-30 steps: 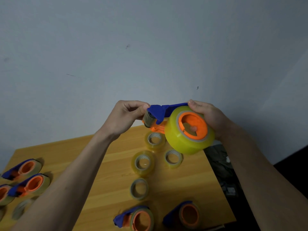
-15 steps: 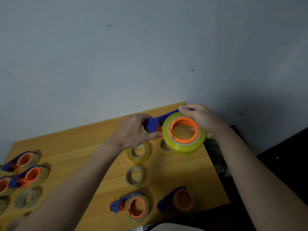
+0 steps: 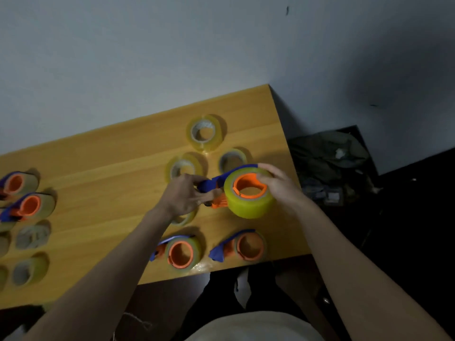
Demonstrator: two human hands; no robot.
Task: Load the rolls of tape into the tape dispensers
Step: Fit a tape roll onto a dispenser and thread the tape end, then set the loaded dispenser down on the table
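I hold a blue and orange tape dispenser (image 3: 216, 181) above the right part of the wooden table (image 3: 103, 168). A thick yellow roll of tape (image 3: 251, 205) sits on its orange hub. My left hand (image 3: 187, 195) grips the dispenser's blue front end. My right hand (image 3: 278, 185) grips the roll and hub from the right. Three loose rolls lie behind: one at the back (image 3: 203, 132), one at the middle left (image 3: 183, 168), one partly hidden (image 3: 232, 159). Another roll (image 3: 184, 219) peeks out under my left hand.
Two loaded dispensers (image 3: 181, 253) (image 3: 243, 247) lie near the table's front edge. Two more dispensers (image 3: 17, 184) (image 3: 30, 206) and several loose rolls (image 3: 33, 236) sit at the left. Dark clutter (image 3: 330, 163) fills the floor right of the table. A grey wall (image 3: 147, 57) stands behind.
My hands have brought the dispenser with its roll down and nearer to the table. The view has tilted downward, showing more of the table's front edge.
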